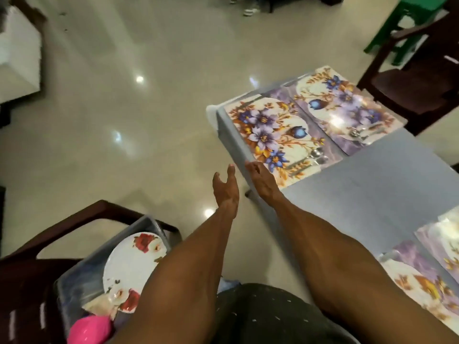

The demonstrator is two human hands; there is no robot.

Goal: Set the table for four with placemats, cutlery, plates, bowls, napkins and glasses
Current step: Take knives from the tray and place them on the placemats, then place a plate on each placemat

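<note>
My left hand (226,187) hangs in the air just off the table's left edge, fingers straight and loose, holding nothing. My right hand (262,181) reaches beside it, fingers relaxed and nearly flat, the tips at the near-left corner of a flowered placemat (278,135); whether they touch the mat or the table edge I cannot tell. Neither hand grasps anything.

That placemat lies on the grey table (367,184) along its left edge, and a spoon and fork (314,156) rest on its near right part. To its far right lies a second placemat (347,108), touching or almost touching the first, with cutlery (360,134) on its near end. Two more placemats (422,276) lie at the near right of the table, partly cut off by the frame.

Near left, a grey tub (82,269) sits on a dark chair (29,276). Inside it stands a tilted white plate (131,264) with red roses, and a pink plastic thing (90,330) at the nearest end. Another dark chair (417,85) stands at the far right, a green stool (407,23) behind it.
</note>
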